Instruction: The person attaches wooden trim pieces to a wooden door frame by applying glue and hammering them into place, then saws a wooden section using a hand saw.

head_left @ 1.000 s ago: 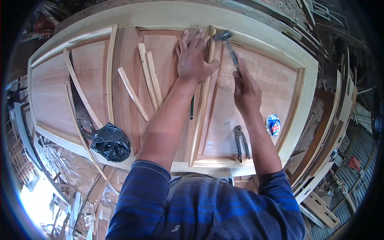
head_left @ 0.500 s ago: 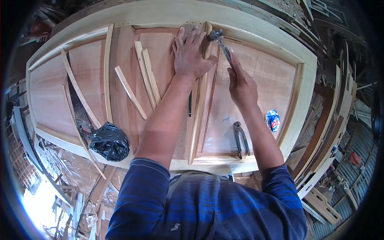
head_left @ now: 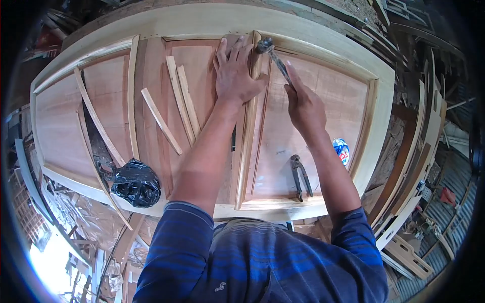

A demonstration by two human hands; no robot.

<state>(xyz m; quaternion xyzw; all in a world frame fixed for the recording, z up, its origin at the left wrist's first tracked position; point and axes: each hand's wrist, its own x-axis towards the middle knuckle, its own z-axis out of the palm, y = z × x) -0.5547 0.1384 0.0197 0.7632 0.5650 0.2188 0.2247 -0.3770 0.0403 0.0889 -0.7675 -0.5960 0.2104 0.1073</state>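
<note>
A large wooden door (head_left: 323,48) lies flat before me, pale frame around reddish panels. My left hand (head_left: 235,73) presses flat on a long pale trim strip (head_left: 247,136) running down the middle of the door, fingers spread. My right hand (head_left: 302,105) grips the handle of a hammer (head_left: 268,50), whose metal head rests down at the top end of the strip, just right of my left fingertips.
Pincers (head_left: 299,178) lie on the right panel near the front edge, a small blue-and-white packet (head_left: 342,150) beside them. Several loose wood strips (head_left: 174,101) lie on the left panels, with a black plastic bag (head_left: 136,183) at the front left. Stacked timber frames stand at right.
The hammer head has come down from a raised, blurred position onto the top of the trim strip. My left hand has stayed pressed on the strip.
</note>
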